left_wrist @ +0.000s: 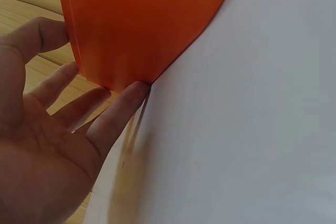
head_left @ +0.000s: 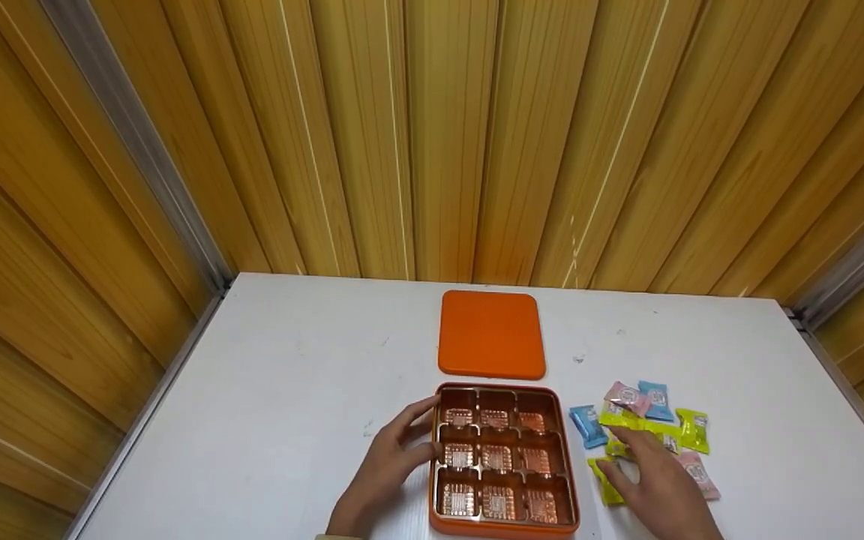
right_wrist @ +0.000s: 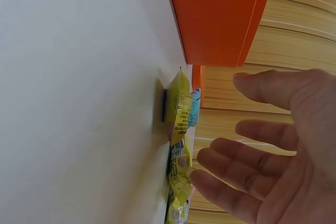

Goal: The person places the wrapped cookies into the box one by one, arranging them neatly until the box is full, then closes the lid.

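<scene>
You seem to be at the reaching step: steady the box with one side, go for a packet with the other. The box (head_left: 505,528) sits on the near part of the surface (head_left: 312,360), its nine-cell tray (head_left: 478,474) facing up, with the lid (head_left: 490,334) lying flat just beyond it. Your left grip (head_left: 388,457) rests against the box's left side, fingers loosely extended and touching its wall, not wrapped round it. Your right grip (head_left: 661,476) hovers over the heap to the right, fingers and thumb apart, holding nothing; you cannot tell whether a fingertip brushes the yellow packets (head_left: 663,430). Nearest your thumb is the near yellow packet (head_left: 610,493); the left blue packet (head_left: 589,427) lies between heap and box, and the pink packet (head_left: 625,396) is at the far side.

Picking up calls for lowering your right fingers, choosing one packet, and pinching it without dragging its neighbours. Keep your left touch light, so the box doesn't slide.
</scene>
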A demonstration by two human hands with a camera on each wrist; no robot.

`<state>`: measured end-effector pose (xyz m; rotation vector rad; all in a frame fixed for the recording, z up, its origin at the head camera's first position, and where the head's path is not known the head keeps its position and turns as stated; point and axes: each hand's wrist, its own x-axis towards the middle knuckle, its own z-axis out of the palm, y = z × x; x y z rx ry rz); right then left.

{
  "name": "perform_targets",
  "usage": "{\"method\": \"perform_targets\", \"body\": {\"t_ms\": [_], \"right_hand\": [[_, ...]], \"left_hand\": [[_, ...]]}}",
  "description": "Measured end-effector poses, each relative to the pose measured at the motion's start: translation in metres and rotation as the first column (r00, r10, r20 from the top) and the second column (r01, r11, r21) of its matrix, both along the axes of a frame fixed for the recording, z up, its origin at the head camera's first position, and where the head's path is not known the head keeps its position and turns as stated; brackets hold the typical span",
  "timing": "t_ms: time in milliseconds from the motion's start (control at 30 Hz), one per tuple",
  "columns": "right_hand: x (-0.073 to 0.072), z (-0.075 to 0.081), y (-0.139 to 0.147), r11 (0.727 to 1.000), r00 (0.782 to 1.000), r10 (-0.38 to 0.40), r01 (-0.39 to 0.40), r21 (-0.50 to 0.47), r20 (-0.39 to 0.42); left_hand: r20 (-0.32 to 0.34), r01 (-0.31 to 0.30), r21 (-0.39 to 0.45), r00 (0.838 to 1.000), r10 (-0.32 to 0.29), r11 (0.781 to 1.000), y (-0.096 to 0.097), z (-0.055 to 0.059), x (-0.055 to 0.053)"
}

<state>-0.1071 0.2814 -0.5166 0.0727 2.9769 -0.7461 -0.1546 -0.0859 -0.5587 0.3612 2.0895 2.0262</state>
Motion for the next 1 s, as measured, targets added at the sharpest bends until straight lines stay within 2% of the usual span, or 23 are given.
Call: {"method": "perform_targets", "body": {"t_ms": [200, 567, 767, 1000], "right_hand": [[-0.003, -0.003, 0.001, 1.000, 0.999, -0.014, 0.014, -0.001, 0.048], [-0.006, -0.007, 0.000, 0.996, 0.997, -0.010, 0.002, 0.094, 0.081], [-0.006, -0.010, -0.001, 0.997, 0.990, -0.013, 0.002, 0.073, 0.139], [-0.005, -0.013, 0.000, 0.998, 0.992, 0.009, -0.017, 0.063, 0.129]], "left_hand": [[0.012, -0.003, -0.002, 1.000, 0.003, 1.000, 0.002, 0.001, -0.001], [0.013, -0.004, 0.020, 1.000, 0.004, 1.000, 0.003, 0.000, -0.002], [0.038, -0.018, 0.025, 0.999, 0.017, 1.000, 0.004, -0.001, -0.002], [0.032, -0.020, 0.043, 0.999, 0.018, 0.999, 0.004, -0.001, -0.001]]}}
